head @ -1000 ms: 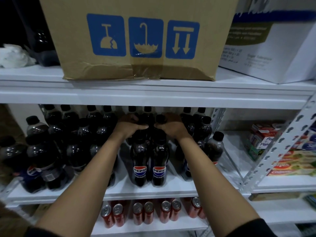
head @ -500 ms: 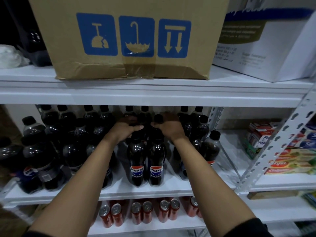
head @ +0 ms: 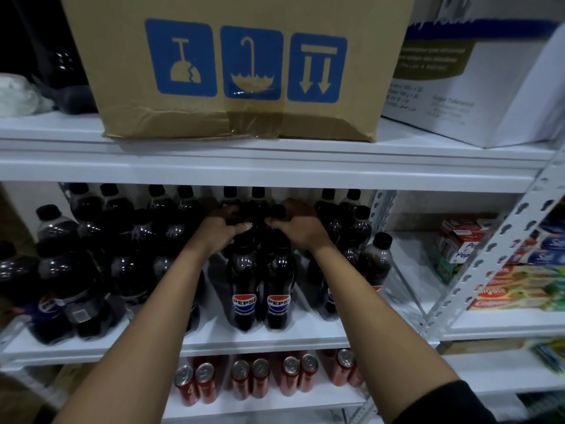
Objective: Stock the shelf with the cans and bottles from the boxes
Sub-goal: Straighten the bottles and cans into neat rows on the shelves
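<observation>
Both my arms reach into the middle white shelf (head: 263,338). My left hand (head: 218,229) is shut on the cap end of a dark Pepsi bottle (head: 244,289) in the centre row. My right hand (head: 298,226) grips the top of the neighbouring Pepsi bottle (head: 278,292); both bottles stand upright, labels facing me. Several more dark cola bottles (head: 122,252) fill the shelf to the left, behind and to the right. Red cans (head: 260,377) stand in pairs on the shelf below.
A brown cardboard box (head: 238,65) with blue handling symbols sits on the top shelf, beside a white carton (head: 464,87). A perforated white upright (head: 495,252) divides off the right bay, which holds toothpaste packs (head: 516,289). A lone bottle (head: 374,261) stands near the upright.
My hands have stayed on the two bottle tops, shifting only slightly. The view has drifted a little, so the shelf and box sit marginally lower and to the left.
</observation>
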